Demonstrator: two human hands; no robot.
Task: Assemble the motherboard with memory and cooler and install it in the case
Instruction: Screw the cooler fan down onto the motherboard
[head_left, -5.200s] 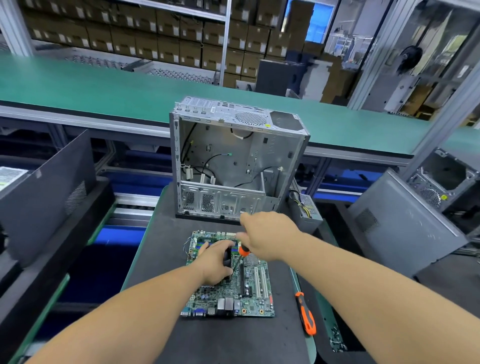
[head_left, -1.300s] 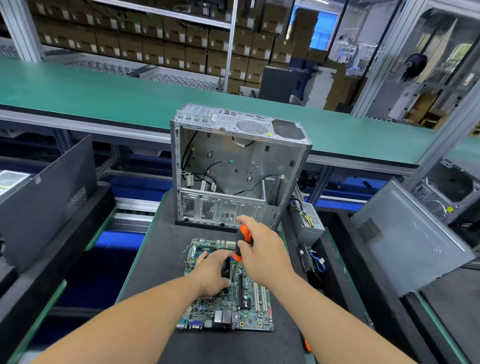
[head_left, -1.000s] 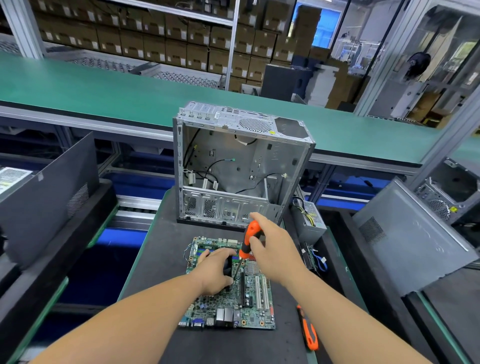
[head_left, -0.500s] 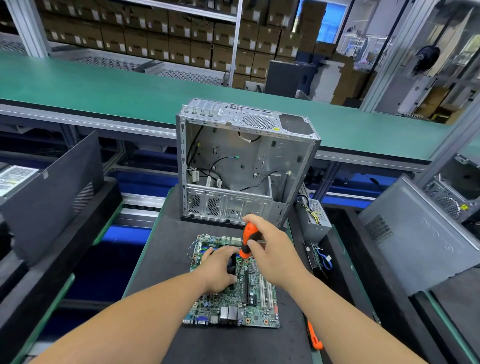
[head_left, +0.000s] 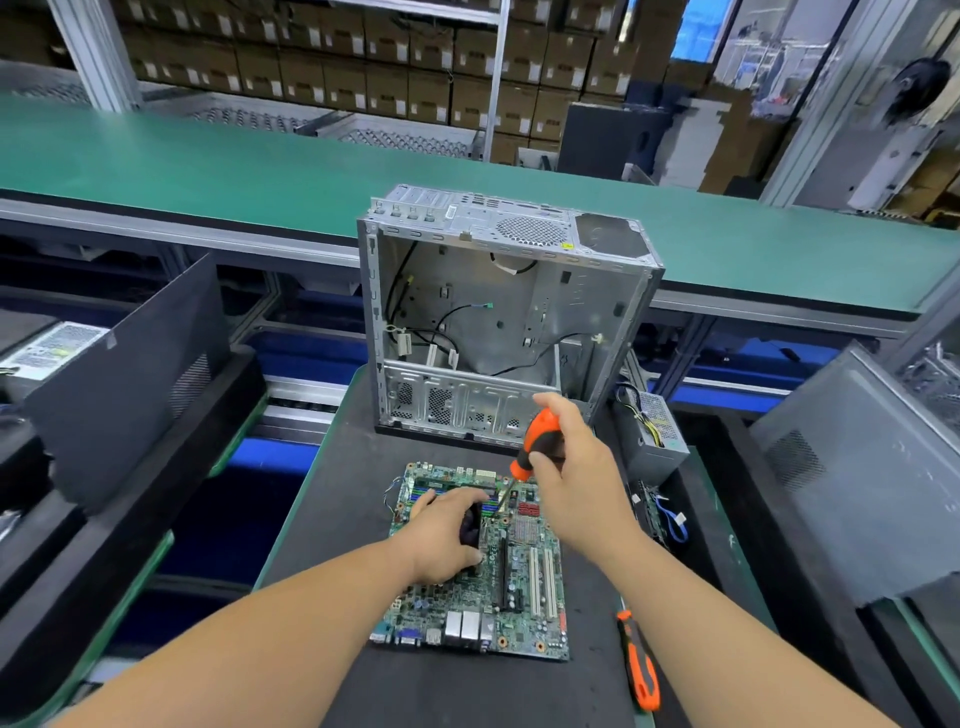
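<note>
Motherboard (head_left: 480, 587) lies flat on the dark table (head_left: 337, 545) in front of you, port side toward you. Your left hand (head_left: 441, 540) sits on top of the black cooler (head_left: 471, 524), grip curled round it, fingers over its far edge and thumb on the near side. Your right hand (head_left: 576, 483) has its grip clamped on the orange-and-black screwdriver (head_left: 537, 444); the shaft is tilted down and left, tip at the board just beside the cooler's far-right corner. Can't tell whether the tip is seated in a screw.

Case (head_left: 498, 322) stands upright at the far end of the table, just beyond the board, open side facing you, loose cables hanging inside. A second orange screwdriver (head_left: 639, 662) lies on the table to the right of the board, under your right forearm. A grey power supply (head_left: 652, 436) sits just right of the case. Memory slots are mostly hidden by your hand, so I can't tell whether sticks are fitted.
</note>
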